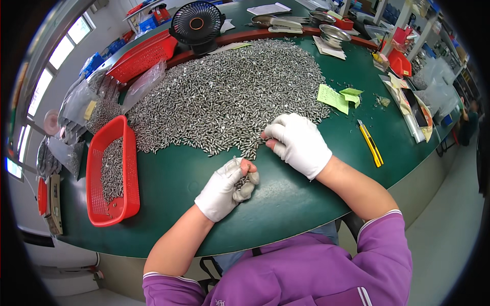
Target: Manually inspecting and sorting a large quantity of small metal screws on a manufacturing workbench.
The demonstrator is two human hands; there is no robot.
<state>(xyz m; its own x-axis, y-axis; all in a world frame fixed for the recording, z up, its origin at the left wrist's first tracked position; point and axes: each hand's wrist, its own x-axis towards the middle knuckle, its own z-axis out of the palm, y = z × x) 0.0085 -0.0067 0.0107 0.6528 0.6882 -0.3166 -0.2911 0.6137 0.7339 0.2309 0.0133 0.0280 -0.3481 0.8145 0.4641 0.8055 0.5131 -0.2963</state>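
A broad heap of small shiny metal pins (229, 92) lies across the table. My left hand (227, 188), in a white glove with some bare fingertips, is curled around several of these pins just in front of the heap. My right hand (300, 144), gloved the same way, is at the heap's front edge. Its bare thumb and finger are bent close together beside the pins; whatever is between them is too small to make out. A red perforated basket (133, 178) to the left holds more of the pins.
A yellow utility knife (370, 144) and green paper slips (333, 98) lie right of the heap. Behind it stand a black fan (197, 25), another red basket (145, 56) and metal bowls (334, 35). A phone (414, 107) rests far right; plastic bags (76, 107) sit far left.
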